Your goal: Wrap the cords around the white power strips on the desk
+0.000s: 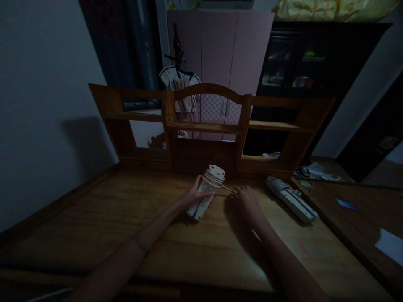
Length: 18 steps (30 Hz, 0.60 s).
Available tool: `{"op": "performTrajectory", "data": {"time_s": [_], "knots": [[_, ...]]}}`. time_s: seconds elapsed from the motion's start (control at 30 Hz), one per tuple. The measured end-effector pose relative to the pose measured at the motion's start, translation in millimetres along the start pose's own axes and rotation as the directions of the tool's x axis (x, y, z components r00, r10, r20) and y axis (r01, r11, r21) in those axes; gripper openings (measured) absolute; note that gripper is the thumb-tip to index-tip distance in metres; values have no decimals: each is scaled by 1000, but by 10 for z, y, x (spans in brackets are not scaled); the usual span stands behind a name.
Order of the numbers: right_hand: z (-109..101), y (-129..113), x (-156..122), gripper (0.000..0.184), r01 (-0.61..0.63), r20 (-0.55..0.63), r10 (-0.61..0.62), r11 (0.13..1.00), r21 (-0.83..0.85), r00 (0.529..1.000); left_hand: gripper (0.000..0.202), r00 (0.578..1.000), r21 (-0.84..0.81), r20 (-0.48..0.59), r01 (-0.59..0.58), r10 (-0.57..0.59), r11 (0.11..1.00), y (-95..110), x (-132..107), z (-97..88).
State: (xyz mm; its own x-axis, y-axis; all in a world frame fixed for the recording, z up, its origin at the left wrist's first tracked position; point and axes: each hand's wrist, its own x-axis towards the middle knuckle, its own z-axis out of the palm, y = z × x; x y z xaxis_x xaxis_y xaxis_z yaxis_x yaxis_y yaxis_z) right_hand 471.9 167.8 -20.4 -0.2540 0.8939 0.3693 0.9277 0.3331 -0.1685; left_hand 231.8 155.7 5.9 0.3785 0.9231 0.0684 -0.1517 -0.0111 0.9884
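A white power strip (200, 206) stands tilted above the wooden desk, its cord (213, 178) wound several times around the upper end. My left hand (197, 192) is wrapped round the middle of the strip. From the coil a short length of cord runs right to my right hand (247, 201), whose fingers are closed on it close to the desk surface. Farther right, a second white power strip (297, 204) lies on the desk with its own cord coiled around its far end.
The wooden desk (151, 205) carries a low open shelf unit (206, 127) along its back edge. A wall (47, 126) borders the left side. To the right is another brown surface with a blue card (345, 204) and a white sheet (390, 246). The room is dim.
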Motion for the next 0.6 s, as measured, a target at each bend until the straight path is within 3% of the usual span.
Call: {"op": "performTrajectory", "data": {"time_s": [0.17,0.27,0.4,0.6], "knots": [[164,-220,34,55,110,-125,-80,959,262,989,75,999,7,-36,-19,19,1000,-27,31,-12],[203,-326,50,46,193,-154,-143,896,400,978,71,999,16,-40,-20,20,1000,-44,47,-21],[163,-357,53,41,170,-168,-97,848,502,981,69,998,30,-43,-36,37,999,-47,40,-26],[58,-330,62,43,174,-70,-169,756,630,983,69,999,86,7,-49,49,995,-22,4,-40]]}}
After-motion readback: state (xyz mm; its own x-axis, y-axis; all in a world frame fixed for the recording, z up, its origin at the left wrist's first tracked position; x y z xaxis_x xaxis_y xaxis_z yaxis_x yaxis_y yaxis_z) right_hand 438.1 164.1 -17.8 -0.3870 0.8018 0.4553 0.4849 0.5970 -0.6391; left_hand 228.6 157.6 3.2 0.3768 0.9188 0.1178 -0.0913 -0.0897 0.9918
